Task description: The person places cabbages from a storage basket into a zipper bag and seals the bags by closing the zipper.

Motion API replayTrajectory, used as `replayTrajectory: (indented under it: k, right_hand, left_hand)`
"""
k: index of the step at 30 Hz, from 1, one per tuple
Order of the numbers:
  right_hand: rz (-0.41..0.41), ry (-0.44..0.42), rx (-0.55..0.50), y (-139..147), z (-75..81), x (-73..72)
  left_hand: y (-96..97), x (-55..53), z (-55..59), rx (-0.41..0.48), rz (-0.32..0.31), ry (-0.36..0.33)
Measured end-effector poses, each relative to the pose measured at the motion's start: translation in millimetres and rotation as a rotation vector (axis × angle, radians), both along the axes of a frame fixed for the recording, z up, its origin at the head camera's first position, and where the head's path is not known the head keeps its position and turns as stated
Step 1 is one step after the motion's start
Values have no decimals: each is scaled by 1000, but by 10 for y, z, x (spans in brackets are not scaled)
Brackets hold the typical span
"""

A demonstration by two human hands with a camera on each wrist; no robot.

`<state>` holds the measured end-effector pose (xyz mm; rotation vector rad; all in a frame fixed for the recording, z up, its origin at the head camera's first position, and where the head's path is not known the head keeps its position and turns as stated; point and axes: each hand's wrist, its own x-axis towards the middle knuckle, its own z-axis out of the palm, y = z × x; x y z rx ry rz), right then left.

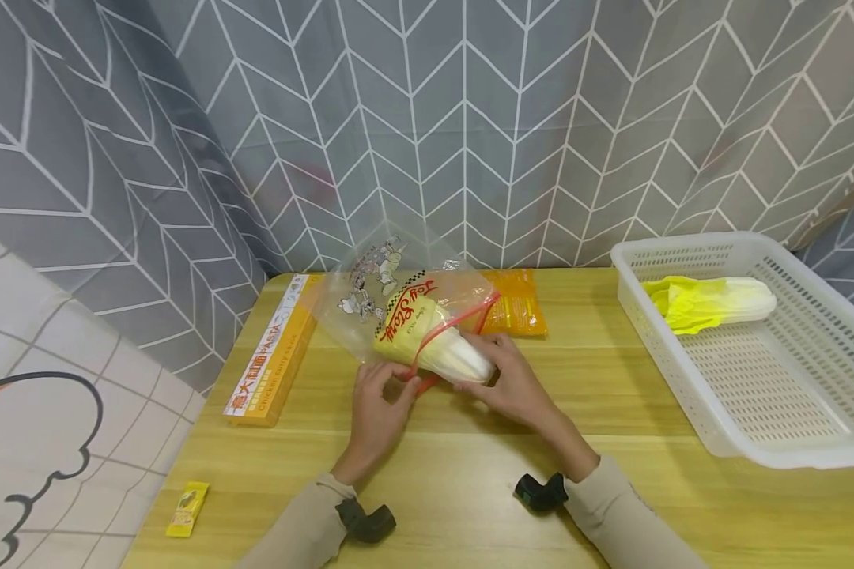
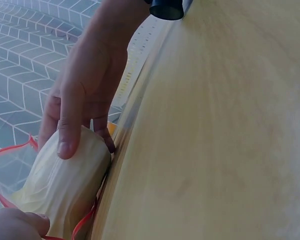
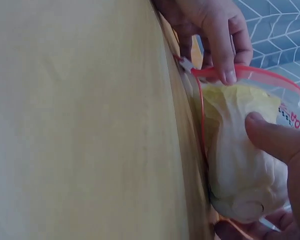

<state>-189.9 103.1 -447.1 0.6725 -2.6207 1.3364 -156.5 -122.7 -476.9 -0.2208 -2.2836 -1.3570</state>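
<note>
A clear zip bag [image 1: 359,304] with cartoon print and a red rim lies on the table, its mouth toward me. Partly inside it is a napa cabbage [image 1: 455,356], yellow leaves first, with the white base sticking out of the mouth. My left hand [image 1: 380,403] pinches the red rim [image 3: 215,73] at the near side of the mouth. My right hand [image 1: 508,375] grips the cabbage near its base, the thumb [image 3: 270,132] lying along its upper side in the right wrist view.
At the left lies a long pasta box [image 1: 270,356], and nearer me a small yellow packet [image 1: 188,510]. An orange packet [image 1: 519,304] lies partly behind the bag. On the right, a white plastic basket [image 1: 712,411] holds another napa cabbage [image 1: 726,302]. A patterned curtain [image 1: 470,118] hangs behind the table.
</note>
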Motion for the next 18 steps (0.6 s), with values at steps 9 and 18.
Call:
replayTrajectory:
  k: [9, 18]
  right_hand:
    - [11, 25, -78, 27, -8, -41]
    - [-70, -30, -319, -58, -65, -13]
  left_hand:
    - [-10, 11, 16, 28, 6, -19]
    - [-10, -6, 6, 10, -14, 36]
